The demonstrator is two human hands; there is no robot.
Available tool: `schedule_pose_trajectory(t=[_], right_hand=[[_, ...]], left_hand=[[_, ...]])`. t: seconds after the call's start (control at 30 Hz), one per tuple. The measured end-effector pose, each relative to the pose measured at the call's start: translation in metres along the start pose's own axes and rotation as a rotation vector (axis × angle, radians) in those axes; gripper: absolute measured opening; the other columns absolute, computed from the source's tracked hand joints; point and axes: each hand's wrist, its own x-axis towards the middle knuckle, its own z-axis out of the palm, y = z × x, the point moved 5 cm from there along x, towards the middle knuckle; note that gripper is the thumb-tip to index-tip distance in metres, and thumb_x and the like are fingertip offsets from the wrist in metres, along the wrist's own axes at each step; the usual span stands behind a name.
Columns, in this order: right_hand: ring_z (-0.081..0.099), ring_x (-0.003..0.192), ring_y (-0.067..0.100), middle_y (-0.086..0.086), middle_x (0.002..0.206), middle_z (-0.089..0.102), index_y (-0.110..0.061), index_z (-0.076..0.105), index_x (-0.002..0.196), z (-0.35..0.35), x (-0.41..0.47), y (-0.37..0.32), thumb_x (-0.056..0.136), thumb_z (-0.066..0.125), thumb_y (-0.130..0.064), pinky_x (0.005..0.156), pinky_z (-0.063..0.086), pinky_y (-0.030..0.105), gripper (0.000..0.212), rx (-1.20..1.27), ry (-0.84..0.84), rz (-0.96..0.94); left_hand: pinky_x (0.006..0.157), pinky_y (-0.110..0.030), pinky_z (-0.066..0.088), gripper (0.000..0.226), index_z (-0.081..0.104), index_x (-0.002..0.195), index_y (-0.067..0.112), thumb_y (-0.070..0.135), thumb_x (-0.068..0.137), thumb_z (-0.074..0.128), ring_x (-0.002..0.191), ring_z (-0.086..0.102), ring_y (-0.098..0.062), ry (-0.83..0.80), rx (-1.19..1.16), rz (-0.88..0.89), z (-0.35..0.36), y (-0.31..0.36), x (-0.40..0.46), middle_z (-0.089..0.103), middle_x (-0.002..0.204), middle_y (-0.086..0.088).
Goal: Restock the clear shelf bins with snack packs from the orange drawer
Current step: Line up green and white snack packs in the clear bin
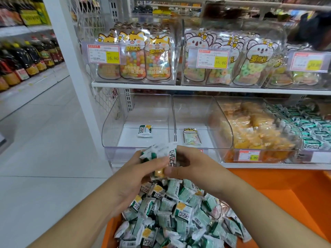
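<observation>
Snack packs (172, 212) in green-and-white wrappers are heaped in the orange drawer (279, 199) at the bottom of the view, filling its left part. Just above the heap, a bunch of the same packs (161, 156) is gripped between both hands: the left hand (138, 174) is curled around the bunch from the left, and the right hand (191, 163) is closed on it from the right, with the thumb pressed over a yellow-windowed pack. The bunch is held in front of the lower shelf's front edge, above the drawer and below the rim of the left clear bin (125, 122). One single green-and-white pack (144, 131) is seen lying on the floor of that bin. In the next clear bin (193, 113) to the right, one small fox-topped candy pouch (191, 139) lies flat. Further right, a bin of orange-yellow wrapped snacks (254, 129) is filled high, with a red-edged price tag (249, 155) on its front, and beside it a bin of green-and-white packs (308, 126) is also piled full. On the upper shelf, fox-shaped pouches of coloured candy balls (143, 59) are stood upright in a clear bin, and koala-shaped pouches of ring sweets (238, 65) are stood in the bin beside it; price tags are fixed on both. Far left, across the white tiled aisle (44, 140), dark bottles (26, 58) are ranged on another shelf
</observation>
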Motion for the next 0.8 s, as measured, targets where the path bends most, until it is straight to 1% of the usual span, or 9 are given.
schedule_pose_trajectory(t=[0.07,0.13,0.23,0.3,0.4,0.5,0.57,0.7,0.8], right_hand=[[0.071,0.111,0.017,-0.003,0.115,0.077,-0.024,0.073,0.113,-0.004,-0.002,-0.005,0.091,0.081,-0.012,0.103,0.054,0.041,0.026,-0.004,-0.016,-0.025],[0.072,0.108,0.012,-0.009,0.117,0.075,-0.031,0.073,0.120,-0.007,-0.001,-0.008,0.085,0.087,-0.016,0.099,0.056,0.038,0.040,-0.071,-0.016,-0.031],[0.068,0.106,0.000,-0.020,0.126,0.067,-0.044,0.064,0.134,-0.011,-0.002,-0.008,0.077,0.093,-0.030,0.091,0.056,0.023,0.065,-0.210,0.036,-0.011],[0.065,0.108,-0.003,-0.026,0.129,0.061,-0.051,0.057,0.139,-0.009,-0.004,-0.008,0.080,0.091,-0.033,0.086,0.054,0.014,0.070,-0.244,0.059,-0.022],[0.065,0.114,-0.003,-0.024,0.140,0.055,-0.050,0.044,0.150,0.001,-0.001,-0.001,0.091,0.079,-0.046,0.100,0.054,0.023,0.069,-0.192,0.075,0.002],[0.043,0.145,0.005,-0.017,0.163,0.036,-0.043,0.022,0.164,0.010,0.003,0.002,0.096,0.063,-0.063,0.120,0.040,0.038,0.082,-0.203,0.058,-0.014],[0.036,0.150,0.004,-0.020,0.166,0.032,-0.043,0.016,0.166,0.012,0.003,0.000,0.095,0.056,-0.070,0.123,0.036,0.039,0.086,-0.203,0.042,-0.017],[0.066,0.119,0.005,-0.016,0.135,0.066,-0.043,0.045,0.154,0.008,0.002,-0.005,0.101,0.063,-0.053,0.105,0.055,0.040,0.058,-0.149,0.087,-0.054],[0.069,0.083,-0.003,-0.017,0.114,0.065,-0.040,0.060,0.136,-0.001,0.000,-0.009,0.091,0.078,-0.041,0.077,0.058,0.024,0.048,-0.094,0.179,-0.043]], left_hand=[[0.106,-0.055,0.051,0.085,0.064,0.131,0.032,0.055,0.055,0.096,0.108,0.074,-0.024,0.035,0.077,-0.008,-0.009,0.003,0.000,0.078,0.115,0.000],[0.102,-0.043,0.055,0.087,0.062,0.127,0.042,0.060,0.049,0.096,0.104,0.075,-0.015,0.066,0.220,-0.014,-0.019,0.006,-0.001,0.078,0.112,0.008],[0.099,-0.037,0.057,0.079,0.064,0.128,0.036,0.049,0.056,0.094,0.105,0.074,-0.007,-0.016,0.332,-0.019,-0.021,0.010,-0.004,0.077,0.113,0.012],[0.100,-0.043,0.058,0.079,0.064,0.131,0.024,0.038,0.059,0.094,0.106,0.075,-0.017,-0.027,0.262,-0.026,-0.022,0.008,-0.002,0.077,0.117,0.003],[0.098,-0.047,0.057,0.079,0.063,0.130,0.005,0.026,0.061,0.093,0.103,0.076,-0.036,0.000,0.002,-0.050,-0.023,0.000,0.002,0.076,0.116,-0.019],[0.086,-0.038,0.060,0.054,0.065,0.126,-0.003,0.011,0.079,0.087,0.102,0.075,-0.034,-0.004,-0.140,-0.018,-0.017,0.001,0.001,0.075,0.116,-0.023],[0.080,-0.033,0.061,0.045,0.066,0.124,-0.006,0.010,0.084,0.076,0.104,0.074,-0.034,0.001,-0.200,0.006,-0.014,0.001,0.001,0.074,0.117,-0.024],[0.090,-0.043,0.059,0.045,0.068,0.123,-0.002,0.023,0.086,0.075,0.110,0.074,-0.035,-0.005,-0.152,0.009,-0.012,0.002,0.000,0.075,0.116,-0.021],[0.098,-0.050,0.056,0.047,0.067,0.129,0.004,0.024,0.088,0.079,0.111,0.073,-0.035,-0.030,-0.059,-0.001,-0.016,0.003,0.000,0.075,0.120,-0.018]])
